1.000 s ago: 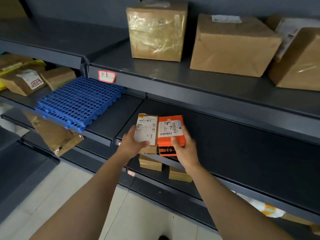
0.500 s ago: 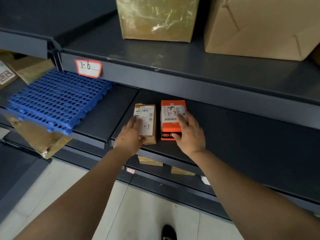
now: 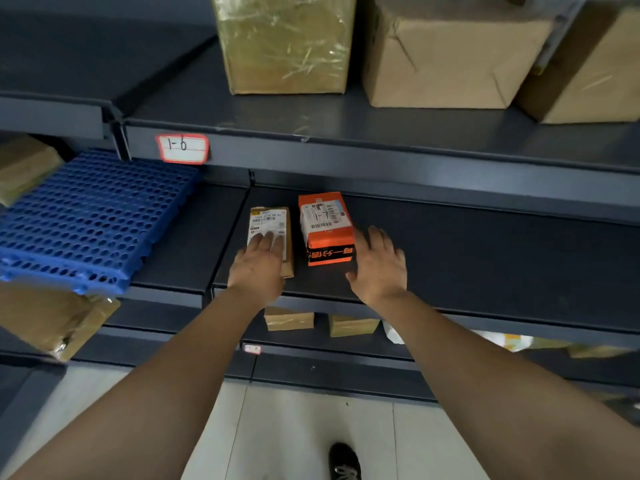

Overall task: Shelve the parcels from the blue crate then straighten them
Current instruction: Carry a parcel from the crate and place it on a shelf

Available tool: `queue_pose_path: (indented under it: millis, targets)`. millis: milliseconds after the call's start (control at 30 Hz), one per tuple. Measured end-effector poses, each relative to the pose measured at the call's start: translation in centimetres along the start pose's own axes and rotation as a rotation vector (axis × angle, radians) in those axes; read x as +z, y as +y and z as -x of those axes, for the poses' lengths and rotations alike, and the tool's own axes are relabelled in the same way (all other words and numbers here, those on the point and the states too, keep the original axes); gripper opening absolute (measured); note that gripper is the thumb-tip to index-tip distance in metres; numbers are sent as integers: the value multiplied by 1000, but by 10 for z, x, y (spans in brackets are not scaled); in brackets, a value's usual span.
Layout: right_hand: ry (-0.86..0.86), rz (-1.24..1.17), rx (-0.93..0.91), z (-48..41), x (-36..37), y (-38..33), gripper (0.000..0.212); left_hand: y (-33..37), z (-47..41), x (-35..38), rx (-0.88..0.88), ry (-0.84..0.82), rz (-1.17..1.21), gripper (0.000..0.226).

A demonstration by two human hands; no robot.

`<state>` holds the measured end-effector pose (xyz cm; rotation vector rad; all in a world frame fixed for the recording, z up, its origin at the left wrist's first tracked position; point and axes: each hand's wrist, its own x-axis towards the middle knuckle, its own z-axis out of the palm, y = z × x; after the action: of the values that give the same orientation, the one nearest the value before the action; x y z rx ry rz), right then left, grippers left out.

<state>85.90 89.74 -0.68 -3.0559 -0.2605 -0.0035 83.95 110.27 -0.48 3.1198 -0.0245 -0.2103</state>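
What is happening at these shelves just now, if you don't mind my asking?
A person is arranging two small parcels on a dark shelf. The left hand rests flat on the brown parcel. The right hand is open just right of the orange parcel; whether it touches is hard to tell. The parcels lie side by side near the shelf's front edge.

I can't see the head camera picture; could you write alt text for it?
Two parcels lie side by side on a dark shelf: the left hand rests flat on the brown parcel, and the open right hand is beside the orange parcel. A blue perforated panel lies to the left; large boxes stand on the shelf above.
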Motion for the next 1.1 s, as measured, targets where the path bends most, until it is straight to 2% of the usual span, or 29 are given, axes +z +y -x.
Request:
queue_pose_path:
  millis: [233, 433, 533, 800, 1000, 1100]
  targets:
    - [-50, 67, 167, 82, -29, 18, 75, 34, 30, -27, 271, 62, -59, 76]
    - [-35, 70, 344, 167, -60, 56, 72, 96, 64, -51, 485, 102, -131, 67]
    - [-22, 66, 464, 215, -75, 82, 73, 140, 87, -57, 590, 118, -156, 68]
    - [53, 89, 737, 363, -108, 159, 61, 278, 169, -66, 874, 175, -156, 67]
    - [88, 109, 890, 495, -131, 217, 55, 387, 265, -68, 1045, 216, -153, 59]
    - [104, 122, 962, 566, -140, 246, 53, 442, 322, -63, 1132, 224, -133, 65]
